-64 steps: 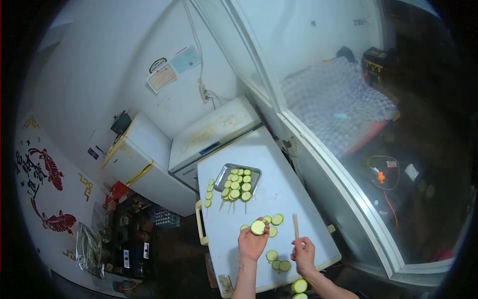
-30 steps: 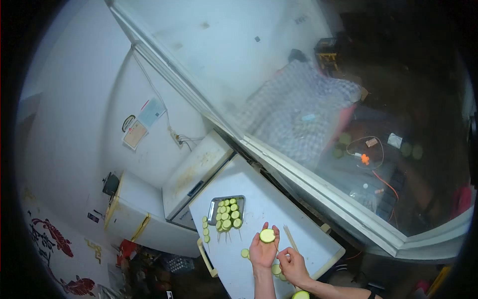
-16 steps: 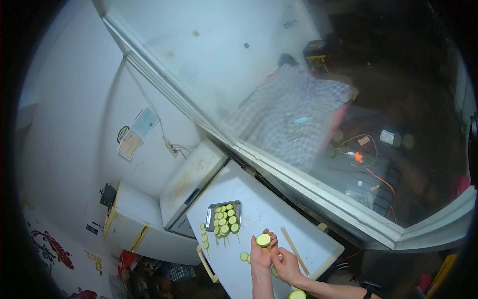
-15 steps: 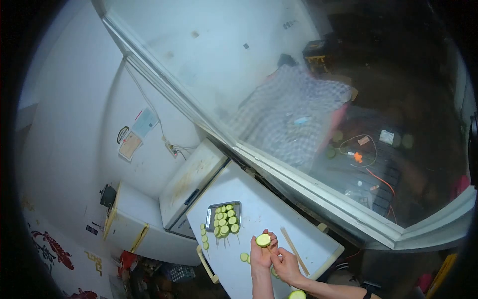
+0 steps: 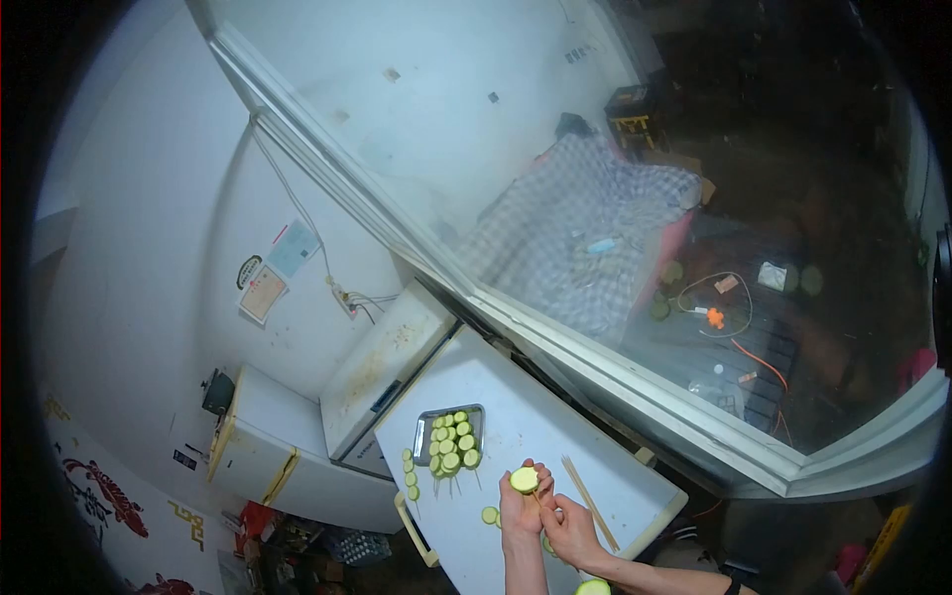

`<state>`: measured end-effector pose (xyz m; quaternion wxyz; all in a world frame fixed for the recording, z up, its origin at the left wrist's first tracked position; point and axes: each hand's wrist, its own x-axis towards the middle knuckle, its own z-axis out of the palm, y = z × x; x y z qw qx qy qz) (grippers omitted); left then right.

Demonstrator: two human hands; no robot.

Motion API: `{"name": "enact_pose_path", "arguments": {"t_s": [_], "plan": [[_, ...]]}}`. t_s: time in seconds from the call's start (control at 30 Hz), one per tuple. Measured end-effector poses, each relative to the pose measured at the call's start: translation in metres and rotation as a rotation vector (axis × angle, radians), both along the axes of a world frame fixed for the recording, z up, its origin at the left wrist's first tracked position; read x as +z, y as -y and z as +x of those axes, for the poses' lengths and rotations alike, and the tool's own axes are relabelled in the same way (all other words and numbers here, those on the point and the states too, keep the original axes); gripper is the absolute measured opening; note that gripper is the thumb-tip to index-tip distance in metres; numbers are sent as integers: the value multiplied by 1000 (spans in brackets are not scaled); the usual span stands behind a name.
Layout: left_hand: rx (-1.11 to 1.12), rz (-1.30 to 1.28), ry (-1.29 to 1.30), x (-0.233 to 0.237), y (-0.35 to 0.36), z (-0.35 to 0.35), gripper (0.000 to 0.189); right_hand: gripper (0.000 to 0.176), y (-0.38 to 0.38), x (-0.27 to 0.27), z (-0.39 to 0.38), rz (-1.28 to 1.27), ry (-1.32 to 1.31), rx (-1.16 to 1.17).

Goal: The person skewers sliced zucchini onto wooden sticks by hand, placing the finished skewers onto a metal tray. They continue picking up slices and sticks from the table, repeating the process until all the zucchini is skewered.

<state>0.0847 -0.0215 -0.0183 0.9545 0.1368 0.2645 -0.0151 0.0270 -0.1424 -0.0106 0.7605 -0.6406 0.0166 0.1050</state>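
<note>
My left hand (image 5: 518, 508) is closed around a round, pale green zucchini slice (image 5: 524, 480), its cut face turned up. Just to the right, the fingers of my right hand (image 5: 569, 531) pinch a thin wooden skewer (image 5: 538, 498) whose upper end meets the slice's lower edge. Both hands are close together over the white table (image 5: 516, 387). More zucchini slices (image 5: 490, 516) lie left of my left wrist, partly covered by it. At the bottom edge, below my right forearm, a larger cut zucchini piece (image 5: 592, 587) shows.
A metal tray (image 5: 423, 436) holds several skewered zucchini slices (image 5: 451, 444), sticks pointing toward me. Left of it lies another row of slices (image 5: 410, 477). Bare wooden skewers (image 5: 589, 504) rest right of my hands. A white freezer (image 5: 382, 347) and a window frame (image 5: 595, 382) border the table.
The view has shifted very slightly. Both hands keep nearly the same pose, with the zucchini slice and skewer still held.
</note>
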Motion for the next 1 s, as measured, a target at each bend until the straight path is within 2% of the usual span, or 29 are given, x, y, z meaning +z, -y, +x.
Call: {"name": "enact_pose_path", "arguments": {"t_s": [0.53, 0.87, 1.0], "plan": [[-46, 216, 29, 6, 11, -3, 31, 16, 10, 12, -4, -23, 39, -16], [-85, 173, 62, -3, 11, -7, 30, 18, 16, 18, -1, -30, 18, -16], [-92, 229, 64, -5, 11, -8, 31, 17, 13, 8, 0, -9, 56, -31]]}}
